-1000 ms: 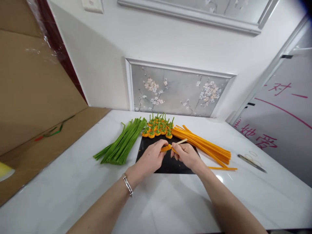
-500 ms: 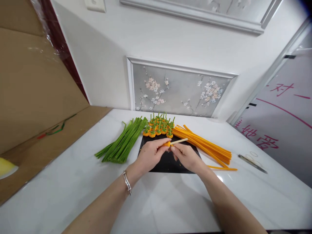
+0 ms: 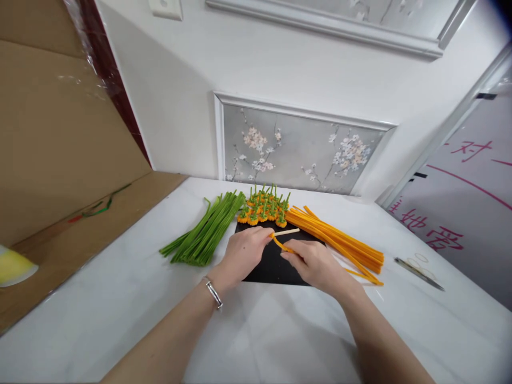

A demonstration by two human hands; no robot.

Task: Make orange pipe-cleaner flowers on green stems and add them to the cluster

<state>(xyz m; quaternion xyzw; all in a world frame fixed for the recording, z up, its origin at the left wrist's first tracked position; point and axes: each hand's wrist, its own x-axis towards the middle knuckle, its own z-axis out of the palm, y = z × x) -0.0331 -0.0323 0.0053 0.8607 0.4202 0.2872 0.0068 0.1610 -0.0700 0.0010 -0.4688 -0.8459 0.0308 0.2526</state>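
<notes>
Over the black mat [image 3: 276, 266], my left hand [image 3: 248, 248] is closed on a pale thin stick [image 3: 288, 232] with orange pipe cleaner wound at its near end. My right hand [image 3: 314, 261] pinches the loose length of that orange pipe cleaner [image 3: 280, 245], which spans the gap between the hands. Behind them stand several small orange pieces with green stems [image 3: 264, 205]. A bundle of green pipe cleaners [image 3: 208, 229] lies to the left, and a bundle of orange pipe cleaners [image 3: 340, 237] to the right.
Scissors [image 3: 418, 273] and thin loops [image 3: 421, 258] lie on the white table [image 3: 256, 330] at the right. A cardboard box [image 3: 72, 133] and a yellow-and-white object [image 3: 16, 266] are at the left. A wall with a floral panel [image 3: 296, 149] rises behind.
My right hand has moved away from my left, drawing the orange strand out between them. The view has shifted slightly.
</notes>
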